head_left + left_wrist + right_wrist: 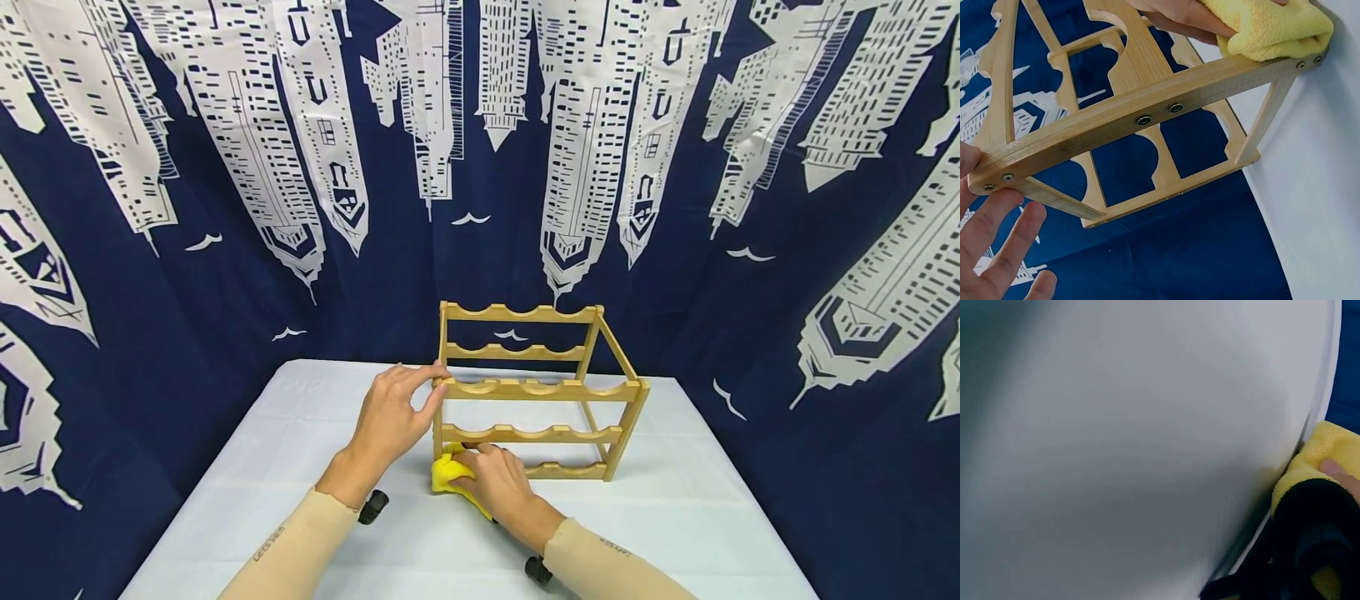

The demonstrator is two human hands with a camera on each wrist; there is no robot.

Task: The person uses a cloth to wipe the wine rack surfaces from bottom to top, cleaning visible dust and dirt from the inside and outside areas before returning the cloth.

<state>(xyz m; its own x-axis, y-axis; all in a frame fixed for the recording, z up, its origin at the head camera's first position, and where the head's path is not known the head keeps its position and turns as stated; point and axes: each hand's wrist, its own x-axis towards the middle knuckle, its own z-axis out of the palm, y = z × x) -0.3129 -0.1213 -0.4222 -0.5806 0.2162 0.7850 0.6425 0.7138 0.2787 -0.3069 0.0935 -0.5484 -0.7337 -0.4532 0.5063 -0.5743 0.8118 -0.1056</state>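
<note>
The left hand [392, 414] pinches an upper corner of one smooth, pale wooden rack [517, 389] with scalloped rails, its other fingers spread. The right hand [501, 482] grips one fuzzy yellow cloth [446, 473] at the foot of that corner's post [1097, 133], which shows six bolts [1143, 120]. The rack stands on the white worktop [292, 442]; the right wrist view cuts off the cloth.

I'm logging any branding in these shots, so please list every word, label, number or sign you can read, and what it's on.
"Let's slim" (probably; small and soft): right sleeve.
Left sleeve: lettering too small and blurred to read surely.
Wooden rack and yellow cloth: no lettering visible.
Curtain: printed buildings, no readable words.
</note>
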